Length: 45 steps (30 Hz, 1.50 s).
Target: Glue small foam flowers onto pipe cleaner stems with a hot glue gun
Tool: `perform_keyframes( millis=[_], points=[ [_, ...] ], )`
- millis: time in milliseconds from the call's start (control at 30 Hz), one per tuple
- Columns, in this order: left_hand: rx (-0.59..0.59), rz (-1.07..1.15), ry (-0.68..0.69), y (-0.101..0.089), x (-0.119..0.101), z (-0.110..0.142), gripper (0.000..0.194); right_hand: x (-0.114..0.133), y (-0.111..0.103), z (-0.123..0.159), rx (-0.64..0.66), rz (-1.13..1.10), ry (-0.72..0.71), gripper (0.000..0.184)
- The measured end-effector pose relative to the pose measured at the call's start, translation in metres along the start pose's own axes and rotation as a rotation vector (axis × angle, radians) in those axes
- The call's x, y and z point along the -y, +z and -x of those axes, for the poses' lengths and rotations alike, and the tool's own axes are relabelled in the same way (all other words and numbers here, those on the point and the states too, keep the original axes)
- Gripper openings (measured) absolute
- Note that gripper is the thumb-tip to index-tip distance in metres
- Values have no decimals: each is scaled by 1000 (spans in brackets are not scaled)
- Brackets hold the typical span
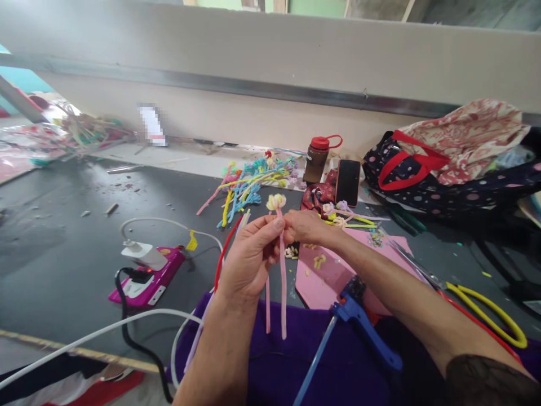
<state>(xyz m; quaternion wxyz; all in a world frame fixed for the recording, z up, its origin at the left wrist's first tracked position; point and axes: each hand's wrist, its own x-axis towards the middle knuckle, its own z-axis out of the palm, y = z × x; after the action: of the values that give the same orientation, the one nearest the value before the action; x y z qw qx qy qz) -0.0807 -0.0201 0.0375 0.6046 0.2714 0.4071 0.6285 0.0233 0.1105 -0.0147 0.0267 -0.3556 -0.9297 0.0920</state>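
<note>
My left hand [252, 248] pinches a pink pipe cleaner [283, 299] between thumb and finger, just below a cream-yellow flower head [276, 202]. The flower stands upright above my fingertips. Two pink lengths hang down below my hands. From the right, my right hand [307, 226] meets the left one, its fingers closed on the pink pipe cleaner under the flower; its fingertips are partly hidden. Beneath my right forearm lies a blue glue gun [367, 327] with a glue stick at its back, close to a pink sheet [325, 282] strewn with small cut pieces [320, 261].
Behind my hands lies a pile of coloured pipe-cleaner flowers [253, 186]. A brown bottle [315, 163], a phone [347, 183] and a dotted bag [431, 175] stand at the back right. Large scissors [486, 310] lie right. A magenta power strip [164, 276] with cables sits left.
</note>
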Motion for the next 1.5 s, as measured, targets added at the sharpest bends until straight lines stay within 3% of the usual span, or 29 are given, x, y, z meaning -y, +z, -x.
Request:
perform_keyframes(
  millis=[200,333,433,500,633,933,1067,1233,1500],
  points=[
    [21,5,-39,1,3,-3,18,-5,-20,32,-99,-223,-8,9],
    [86,-56,-94,6,18,-8,21,-5,-32,73,-141,-406,16,11],
    [161,-100,-132,14,33,-10,24,0,-41,108,-269,-664,69,9],
    [193,-126,-167,20,42,-10,27,6,-45,129,-344,-649,96,9],
    [256,-179,-205,29,53,-5,28,14,-46,153,-427,-412,111,10],
    [267,-290,-167,30,62,-4,26,15,-41,158,-438,-128,123,7],
    [285,-281,-163,30,63,-6,28,14,-36,156,-504,-118,111,7],
    [272,-232,-182,32,61,-3,28,17,-36,155,-606,-363,84,7],
    [289,-277,-104,35,63,0,26,17,-32,156,-484,-923,181,7]
  ],
)
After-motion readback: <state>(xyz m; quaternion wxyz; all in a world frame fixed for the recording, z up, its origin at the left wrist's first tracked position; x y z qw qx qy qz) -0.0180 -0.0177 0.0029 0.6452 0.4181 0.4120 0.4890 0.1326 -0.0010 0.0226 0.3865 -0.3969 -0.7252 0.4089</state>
